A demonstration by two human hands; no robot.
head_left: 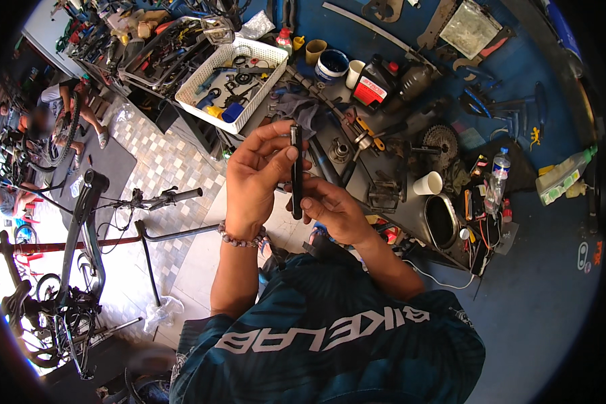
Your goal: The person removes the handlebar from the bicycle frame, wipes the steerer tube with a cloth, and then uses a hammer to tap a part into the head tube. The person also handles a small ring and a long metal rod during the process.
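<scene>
A slim black bar-shaped part (296, 176) stands nearly upright between my hands, in front of the workbench. My left hand (259, 168) is closed on its upper half, thumb pressed against its side. At its lower end, the fingers and thumb of my right hand (333, 209) close round it. A beaded bracelet (241, 237) circles my left wrist. Just beyond my fingers, a dark cloth (301, 111) and several hand tools lie on the bench. The exact kind of part I cannot make out.
A white plastic basket (187, 93) of small parts sits at the bench's far left. Behind are a black bottle (377, 81) and a blue tub (331, 66). To the right are a paper cup (427, 183) and cassette (441, 145). A bike frame (77, 229) hangs left; people sit beyond.
</scene>
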